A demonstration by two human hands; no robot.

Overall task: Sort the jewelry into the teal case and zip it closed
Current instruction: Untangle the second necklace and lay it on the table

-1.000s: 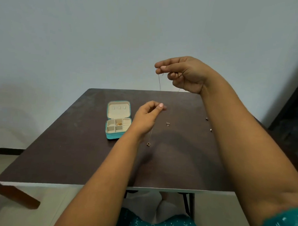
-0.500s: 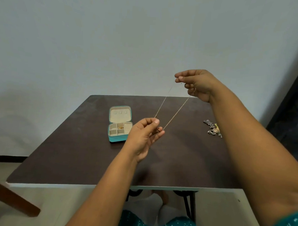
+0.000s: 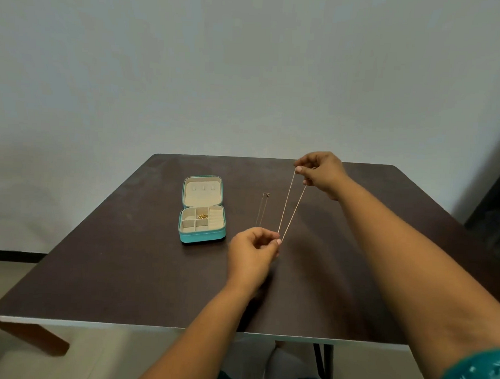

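The left hand (image 3: 253, 248) was nearest, pinching the lower end of a thin gold chain (image 3: 291, 206) above the dark bench (image 3: 125, 270). The chain ran in two tight strands up to the right hand (image 3: 321, 171), which pinched its far end. Left of the hands the teal case (image 3: 202, 211) lay open on the bench, with small gold pieces (image 3: 202, 216) in one middle compartment. Between case and chain lay a second thin chain (image 3: 263, 208).

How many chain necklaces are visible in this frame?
2. A thin gold chain necklace stretched between the left hand and right hand; a second fine chain lying on the dark table.
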